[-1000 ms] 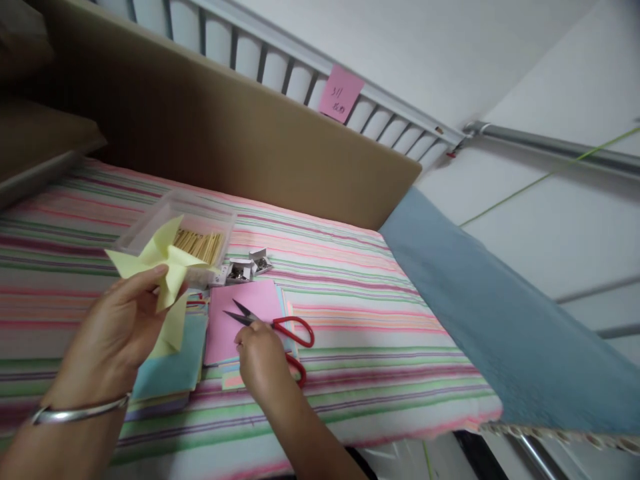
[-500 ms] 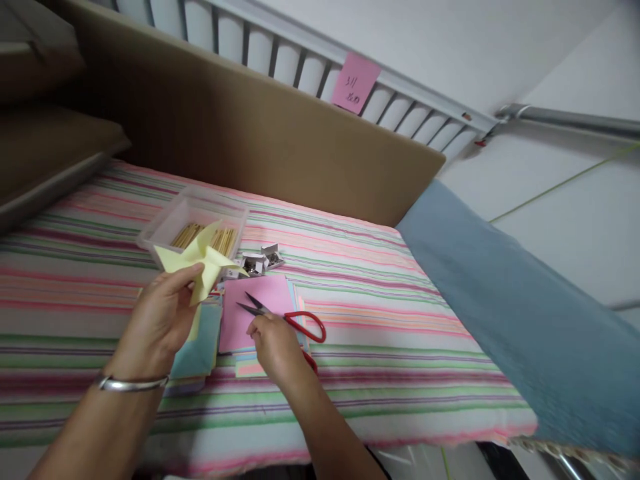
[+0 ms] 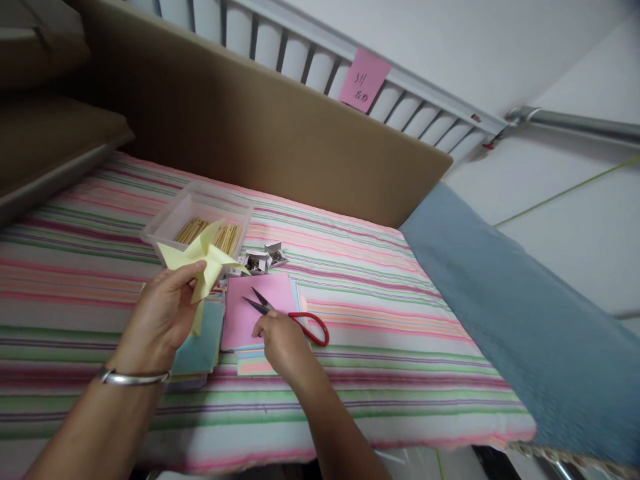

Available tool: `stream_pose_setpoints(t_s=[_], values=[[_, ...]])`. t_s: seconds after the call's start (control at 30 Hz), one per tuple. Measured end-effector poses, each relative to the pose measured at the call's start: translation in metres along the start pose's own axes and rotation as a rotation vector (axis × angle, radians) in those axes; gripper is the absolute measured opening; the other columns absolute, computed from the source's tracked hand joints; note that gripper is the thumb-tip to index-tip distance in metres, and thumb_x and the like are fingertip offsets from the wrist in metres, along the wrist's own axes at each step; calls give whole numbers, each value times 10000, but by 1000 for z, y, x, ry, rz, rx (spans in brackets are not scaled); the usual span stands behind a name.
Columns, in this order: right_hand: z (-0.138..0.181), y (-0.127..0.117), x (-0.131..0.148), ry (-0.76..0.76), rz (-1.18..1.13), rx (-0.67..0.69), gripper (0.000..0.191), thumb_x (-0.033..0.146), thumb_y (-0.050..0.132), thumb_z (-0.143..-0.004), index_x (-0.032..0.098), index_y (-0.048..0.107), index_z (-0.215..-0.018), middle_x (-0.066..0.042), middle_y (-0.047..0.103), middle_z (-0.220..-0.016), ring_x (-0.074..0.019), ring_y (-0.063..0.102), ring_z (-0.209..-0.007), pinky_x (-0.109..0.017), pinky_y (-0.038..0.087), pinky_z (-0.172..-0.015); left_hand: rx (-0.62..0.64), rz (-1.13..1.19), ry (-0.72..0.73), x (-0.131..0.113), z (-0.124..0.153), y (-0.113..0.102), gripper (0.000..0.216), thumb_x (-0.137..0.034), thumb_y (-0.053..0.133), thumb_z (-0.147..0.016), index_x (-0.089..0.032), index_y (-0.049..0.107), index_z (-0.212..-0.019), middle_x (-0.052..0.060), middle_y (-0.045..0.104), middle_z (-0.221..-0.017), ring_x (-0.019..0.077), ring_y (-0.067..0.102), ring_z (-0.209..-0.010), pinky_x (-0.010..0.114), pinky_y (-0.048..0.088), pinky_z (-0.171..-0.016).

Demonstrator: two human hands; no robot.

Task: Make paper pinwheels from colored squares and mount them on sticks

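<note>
The paper pinwheel (image 3: 203,257) is held up over the striped bed (image 3: 375,300), in front of a clear box of sticks (image 3: 200,223), the left hand (image 3: 160,320) pinching it between thumb and fingers. The right hand (image 3: 280,343) lies curled over the scissors (image 3: 262,305) on a pink sheet (image 3: 240,320), hiding one red loop. Whether it grips them cannot be told. This looks like the taking up of the scissors, and lifting them calls for fingers through the loops.
</note>
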State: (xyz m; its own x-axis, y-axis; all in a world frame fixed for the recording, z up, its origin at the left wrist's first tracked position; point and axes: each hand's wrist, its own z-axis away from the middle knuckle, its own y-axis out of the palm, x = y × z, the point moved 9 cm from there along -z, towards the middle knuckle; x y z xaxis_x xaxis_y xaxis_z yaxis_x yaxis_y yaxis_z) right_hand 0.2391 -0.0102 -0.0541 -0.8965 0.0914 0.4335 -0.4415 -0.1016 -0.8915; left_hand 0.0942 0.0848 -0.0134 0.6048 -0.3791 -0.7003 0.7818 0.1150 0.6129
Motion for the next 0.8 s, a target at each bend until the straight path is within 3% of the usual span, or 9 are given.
stream_pose_setpoints(t_s=[0.53, 0.8], values=[[0, 1, 0, 7, 25, 31, 314, -2, 474, -731, 206, 679, -846, -27, 629, -896, -131, 585, -755, -206, 356, -612, 37, 3, -5, 7, -2, 2, 143, -10, 633, -627, -152, 653, -627, 34, 715, -765, 134, 639, -556, 202, 533, -473], [-5, -1, -6, 43, -50, -50, 227, 101, 460, -825, 212, 651, -877, -25, 641, -926, -131, 585, -753, -209, 367, -617, 31, -4, -8, 8, -2, 2, 121, -23, 632, -637, -141, 656, -621, 33, 699, -687, 132, 631, -544, 192, 513, -469]])
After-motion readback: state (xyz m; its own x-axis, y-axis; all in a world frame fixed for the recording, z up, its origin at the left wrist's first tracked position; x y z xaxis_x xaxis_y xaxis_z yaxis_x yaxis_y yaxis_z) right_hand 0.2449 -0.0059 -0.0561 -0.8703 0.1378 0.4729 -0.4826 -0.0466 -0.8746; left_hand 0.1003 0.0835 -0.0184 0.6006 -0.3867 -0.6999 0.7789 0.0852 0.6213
